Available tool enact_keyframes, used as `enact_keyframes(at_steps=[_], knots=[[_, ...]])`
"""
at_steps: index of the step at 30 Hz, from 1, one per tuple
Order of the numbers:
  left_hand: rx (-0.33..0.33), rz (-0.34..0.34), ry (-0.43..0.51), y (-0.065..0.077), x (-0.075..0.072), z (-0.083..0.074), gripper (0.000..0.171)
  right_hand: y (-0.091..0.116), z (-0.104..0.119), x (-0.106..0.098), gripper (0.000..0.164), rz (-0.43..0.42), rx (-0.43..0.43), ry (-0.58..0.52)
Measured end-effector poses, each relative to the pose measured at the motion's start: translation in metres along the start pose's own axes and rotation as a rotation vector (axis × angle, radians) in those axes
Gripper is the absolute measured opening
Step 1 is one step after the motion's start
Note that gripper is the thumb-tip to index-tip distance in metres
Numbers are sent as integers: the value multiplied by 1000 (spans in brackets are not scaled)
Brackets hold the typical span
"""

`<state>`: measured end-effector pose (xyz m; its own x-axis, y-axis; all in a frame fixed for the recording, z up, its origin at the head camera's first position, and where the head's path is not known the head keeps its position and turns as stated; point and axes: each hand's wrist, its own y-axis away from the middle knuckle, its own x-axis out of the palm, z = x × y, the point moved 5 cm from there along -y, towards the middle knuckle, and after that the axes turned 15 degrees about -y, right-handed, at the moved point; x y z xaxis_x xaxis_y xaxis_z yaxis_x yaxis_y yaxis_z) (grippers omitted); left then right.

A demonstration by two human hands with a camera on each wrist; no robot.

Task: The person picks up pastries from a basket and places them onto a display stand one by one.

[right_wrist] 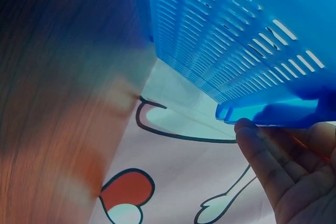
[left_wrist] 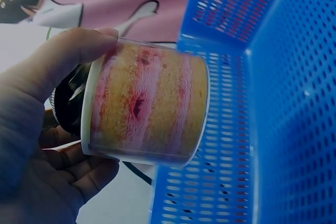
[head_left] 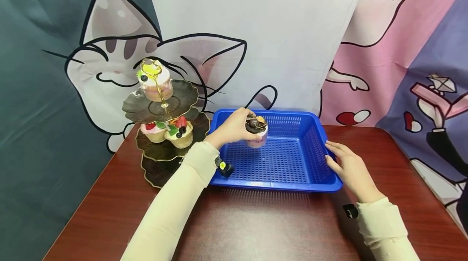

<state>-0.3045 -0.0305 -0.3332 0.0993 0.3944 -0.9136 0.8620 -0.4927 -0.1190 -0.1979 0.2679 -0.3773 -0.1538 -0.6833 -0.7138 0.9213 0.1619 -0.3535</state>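
My left hand (head_left: 235,129) grips a cup of layered cake (head_left: 257,137) with a dark chocolate top, holding it over the left part of a blue plastic basket (head_left: 270,185). In the left wrist view, pink and yellow layers show through the clear cup (left_wrist: 149,103), with the thumb above and fingers below. My right hand (head_left: 347,167) holds the basket's right rim; in the right wrist view its fingers (right_wrist: 262,161) meet the rim's edge. Part of that grip is hidden.
Left of the basket stands a tiered dark stand (head_left: 186,94) with gold edges. A cake cup (head_left: 159,88) sits on its top tier, and fruit-topped cupcakes (head_left: 180,139) are on the tier below. A cartoon cloth backdrop (head_left: 278,42) hangs behind the brown table (head_left: 263,228).
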Motion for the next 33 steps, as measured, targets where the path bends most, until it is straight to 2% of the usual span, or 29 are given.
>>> enact_keyframes(at_steps=[13,18,25,33], knots=[[63,-28,-5,17,-29,-28,66,1,0,0,40,6,5,13],[76,-51,-48,29,-42,-37,64,0,0,2,39,1,-1,20],[100,-83,-121,42,-51,-45,64,2,3,0,39,-3,-7,28],[108,-100,-157,57,-62,-51,65,0,2,1,40,19,12,31]])
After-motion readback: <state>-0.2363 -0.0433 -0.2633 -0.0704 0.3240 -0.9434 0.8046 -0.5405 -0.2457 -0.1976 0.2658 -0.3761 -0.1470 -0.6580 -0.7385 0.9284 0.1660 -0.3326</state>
